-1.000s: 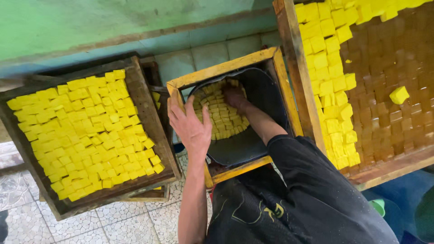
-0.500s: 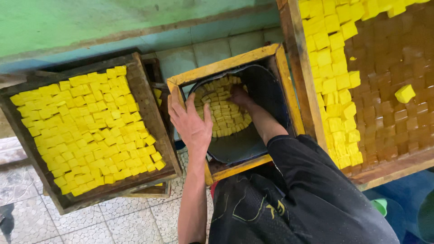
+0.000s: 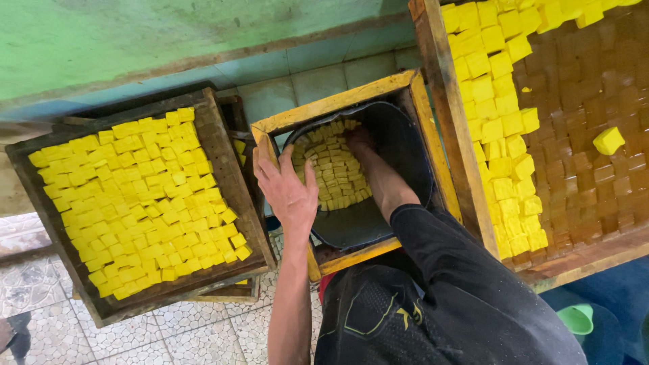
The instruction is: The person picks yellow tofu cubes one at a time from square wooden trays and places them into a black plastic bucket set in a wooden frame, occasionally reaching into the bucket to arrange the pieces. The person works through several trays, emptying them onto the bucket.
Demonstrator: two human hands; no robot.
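Hands (image 3: 289,189) at bucket (image 3: 405,145) rim, trays (image 3: 223,155) close.

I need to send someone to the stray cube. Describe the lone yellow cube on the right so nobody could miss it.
Start at the big wooden tray on the far right, with yellow cubes along its left side and brown blocks elsewhere. On the brown part, near the right edge, sits the single yellow cube, tilted and apart from all other yellow ones.

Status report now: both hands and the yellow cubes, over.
Left hand open, resting on the black tub's rim. Right hand down inside the tub, among the yellow cubes; grip not visible. Nothing blocking the tub.
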